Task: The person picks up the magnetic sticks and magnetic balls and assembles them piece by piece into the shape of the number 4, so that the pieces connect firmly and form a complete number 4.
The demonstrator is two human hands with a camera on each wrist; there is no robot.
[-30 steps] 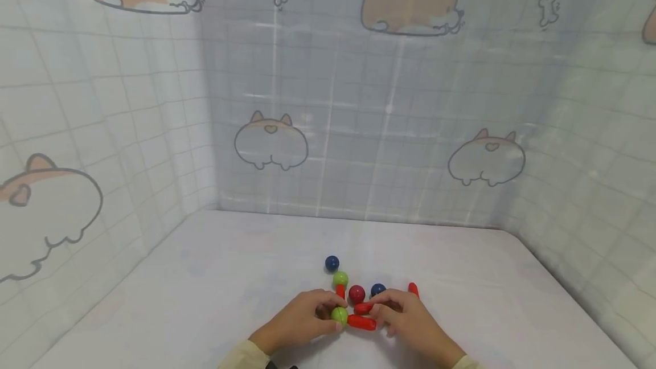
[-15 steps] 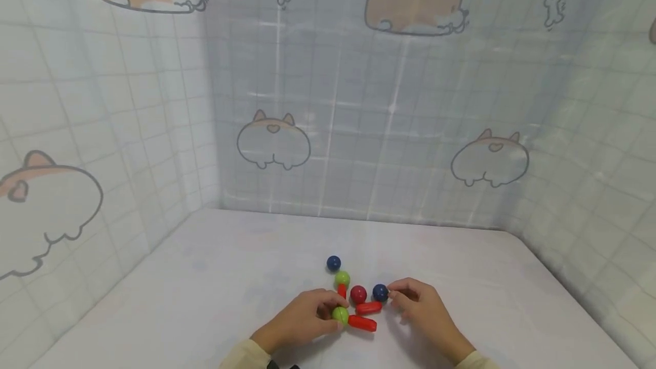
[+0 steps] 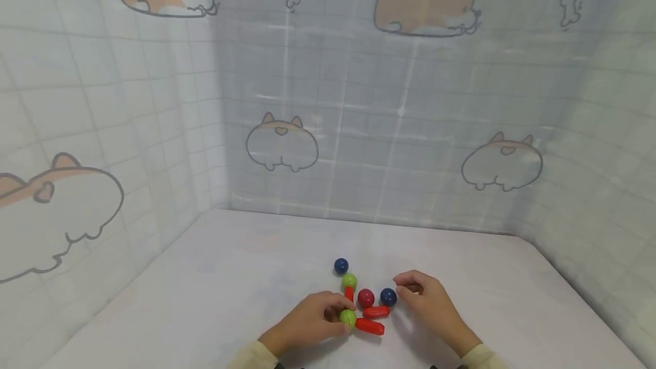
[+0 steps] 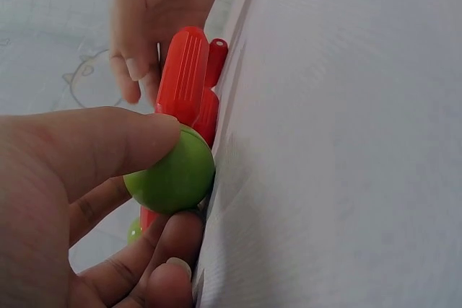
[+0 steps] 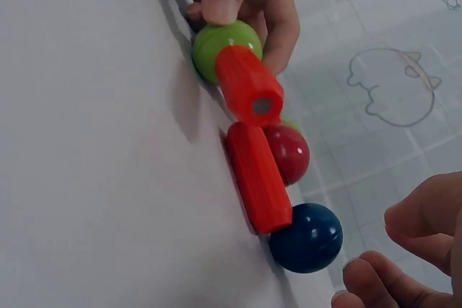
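My left hand (image 3: 315, 319) pinches a green ball (image 4: 173, 174) between thumb and fingers, low on the table. From that ball a red ridged stick (image 3: 370, 326) points right; its near end shows a grey disc in the right wrist view. Another red stick (image 5: 258, 178) lies just beyond it, between a dark red ball (image 3: 366, 298) and a dark blue ball (image 5: 306, 238), which its end appears to touch. My right hand (image 3: 427, 303) hovers just right of that blue ball, fingers loosely bent, holding nothing visible. A further red stick (image 3: 349, 294), partly covered by my left fingers, reaches a second green ball (image 3: 349, 282).
A second dark blue ball (image 3: 341, 266) sits at the far end of the group, beside the second green ball. One more red stick (image 4: 216, 63) shows near my right hand in the left wrist view. Patterned curtains (image 3: 359, 187) enclose the white table (image 3: 256, 255).
My right hand has let go of the red stick by the dark red ball, touched the near blue ball, then drawn away to its right. The left hand keeps its grip on the green ball.
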